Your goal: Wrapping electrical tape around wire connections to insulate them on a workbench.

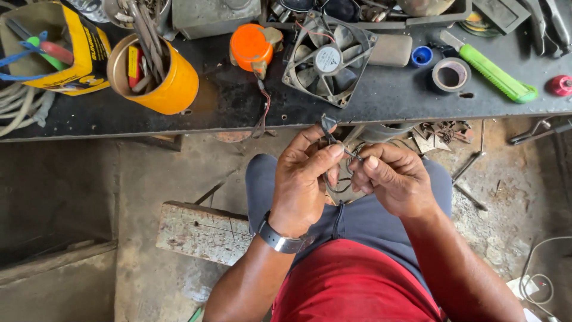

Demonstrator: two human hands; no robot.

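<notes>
My left hand (301,182) and my right hand (393,179) meet over my lap, just below the front edge of the dark workbench (179,113). Between their fingertips they pinch a small dark part with thin wires (339,143); the left thumb and forefinger grip its upper end, the right fingers hold the lower wire end. A dark watch sits on my left wrist. The wire loops down behind my fingers and is partly hidden.
On the bench stand a square cooling fan (329,58), an orange round part (250,46), a yellow can of tools (156,74), a yellow box (56,50), tape rolls (451,75) and a green-handled knife (494,74). A wooden block (199,229) lies on the floor at left.
</notes>
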